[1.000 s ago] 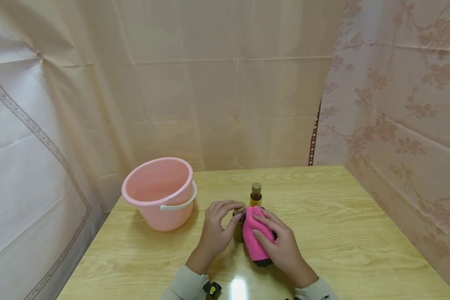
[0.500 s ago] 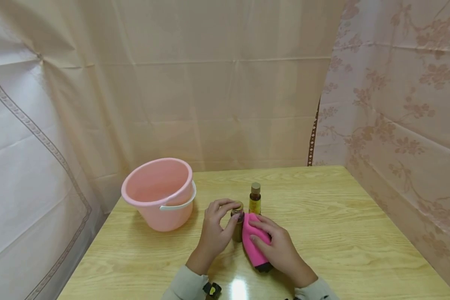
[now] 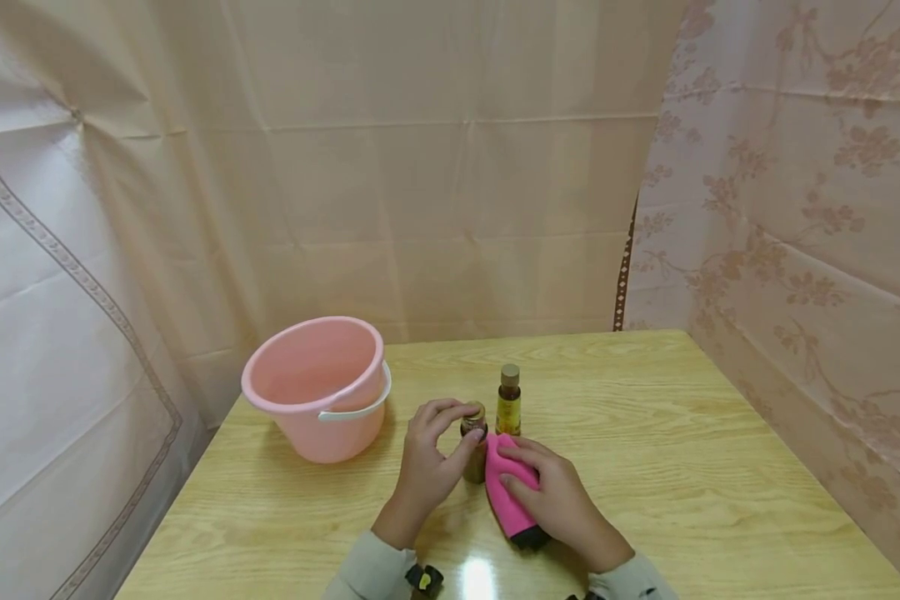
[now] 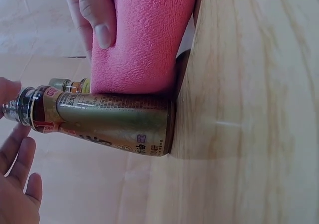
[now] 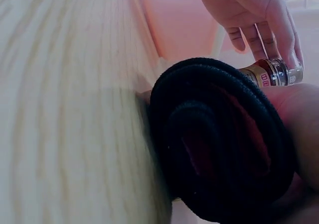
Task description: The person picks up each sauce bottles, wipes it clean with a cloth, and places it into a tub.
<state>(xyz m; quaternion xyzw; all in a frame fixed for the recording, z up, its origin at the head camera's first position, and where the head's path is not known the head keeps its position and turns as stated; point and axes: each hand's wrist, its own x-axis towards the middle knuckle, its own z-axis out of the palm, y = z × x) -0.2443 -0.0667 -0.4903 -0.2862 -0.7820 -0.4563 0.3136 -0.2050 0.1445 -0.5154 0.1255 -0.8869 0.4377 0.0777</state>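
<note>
My left hand [image 3: 432,462] pinches the neck and cap of a small bottle [image 4: 114,122], which stands upright on the table. It has a gold label with printed characters and a narrow glass neck. My right hand [image 3: 558,496] grips a folded pink cloth [image 3: 512,492] with a black edge. In the left wrist view the cloth's fuzzy face lies against the bottle's side, low near its base. The right wrist view shows the cloth's black edge [image 5: 204,134] in rolled layers. Behind the cloth stands a second bottle [image 3: 509,404] with a yellow label and a dull gold cap.
To the left, near the table's far edge, stands a pink bucket [image 3: 330,433] with a white handle [image 3: 356,412]. The wooden table [image 3: 682,433] reaches back to a beige curtain [image 3: 435,183]. Patterned cloth [image 3: 810,208] hangs along the right side.
The pink cloth has slid down along the bottle and slightly toward me, so more of the yellow-labelled bottle shows. My left hand keeps its hold on the bottle's neck.
</note>
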